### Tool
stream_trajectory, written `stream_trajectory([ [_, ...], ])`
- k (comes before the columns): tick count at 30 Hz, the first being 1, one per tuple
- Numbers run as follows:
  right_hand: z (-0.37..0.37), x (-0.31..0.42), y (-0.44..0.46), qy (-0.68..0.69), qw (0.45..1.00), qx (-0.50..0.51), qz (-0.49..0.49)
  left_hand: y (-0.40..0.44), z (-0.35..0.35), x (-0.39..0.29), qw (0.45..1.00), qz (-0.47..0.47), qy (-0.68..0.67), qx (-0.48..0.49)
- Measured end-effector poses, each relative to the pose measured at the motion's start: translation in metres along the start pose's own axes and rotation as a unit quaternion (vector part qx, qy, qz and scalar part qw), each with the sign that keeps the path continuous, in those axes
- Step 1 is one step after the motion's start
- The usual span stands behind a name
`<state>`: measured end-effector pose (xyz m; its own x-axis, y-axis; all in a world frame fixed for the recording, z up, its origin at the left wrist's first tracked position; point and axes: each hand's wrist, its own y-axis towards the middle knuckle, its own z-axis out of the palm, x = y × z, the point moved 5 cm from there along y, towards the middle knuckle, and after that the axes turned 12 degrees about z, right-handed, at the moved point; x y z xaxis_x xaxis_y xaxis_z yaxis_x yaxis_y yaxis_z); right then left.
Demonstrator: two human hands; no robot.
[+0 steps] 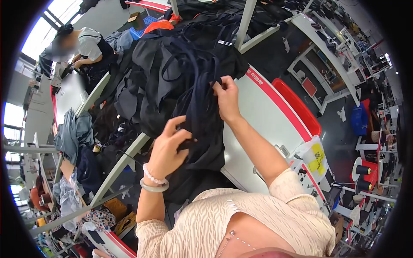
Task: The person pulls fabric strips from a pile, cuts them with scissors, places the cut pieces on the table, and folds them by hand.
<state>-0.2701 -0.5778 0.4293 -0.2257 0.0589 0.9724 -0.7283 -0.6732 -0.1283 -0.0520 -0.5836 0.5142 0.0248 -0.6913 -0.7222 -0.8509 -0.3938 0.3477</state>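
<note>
Just L of white tabletop (pixel 258 115), L hand (pixel 167 148) is held nr navy cloth (pixel 197 84), fingers curled & parted, nothing gripped. Cloth is heaped over tabletop's L side, where it's pinched by R hand (pixel 227 98), thumb & fingertips tog.

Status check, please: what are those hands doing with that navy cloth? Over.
Right hand pinching navy cloth. Left hand over it, fingers parted. Cloth bunched; black fabric heaped alongside.

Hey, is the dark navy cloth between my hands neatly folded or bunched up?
Bunched up: the dark navy cloth lies in loose, uneven folds, with no squared edges showing, beside your right hand.
</note>
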Motion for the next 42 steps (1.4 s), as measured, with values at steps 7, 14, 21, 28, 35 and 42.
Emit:
stream_trajectory([
  [7,-0.019,0.022,-0.101,0.079,0.994,0.027,-0.067,-0.043,-0.009,0.096,0.980,-0.071,-0.055,-0.180],
  [14,-0.044,0.026,-0.251,0.009,0.884,0.362,-0.296,-0.064,0.011,0.103,0.947,0.023,-0.214,-0.241],
  [21,-0.086,-0.035,-0.373,-0.094,0.881,0.333,-0.323,-0.145,0.004,0.147,0.800,0.111,-0.536,-0.244],
  [28,-0.146,-0.012,-0.494,-0.183,0.860,0.199,-0.432,-0.237,-0.055,0.170,0.662,0.161,-0.664,-0.309],
  [35,-0.227,-0.065,-0.563,-0.146,0.946,-0.175,-0.230,-0.323,-0.148,0.256,0.680,0.081,-0.538,-0.491],
  [42,-0.266,-0.050,-0.612,0.050,0.900,-0.161,-0.402,-0.320,-0.152,0.316,0.901,-0.069,-0.163,-0.395],
])
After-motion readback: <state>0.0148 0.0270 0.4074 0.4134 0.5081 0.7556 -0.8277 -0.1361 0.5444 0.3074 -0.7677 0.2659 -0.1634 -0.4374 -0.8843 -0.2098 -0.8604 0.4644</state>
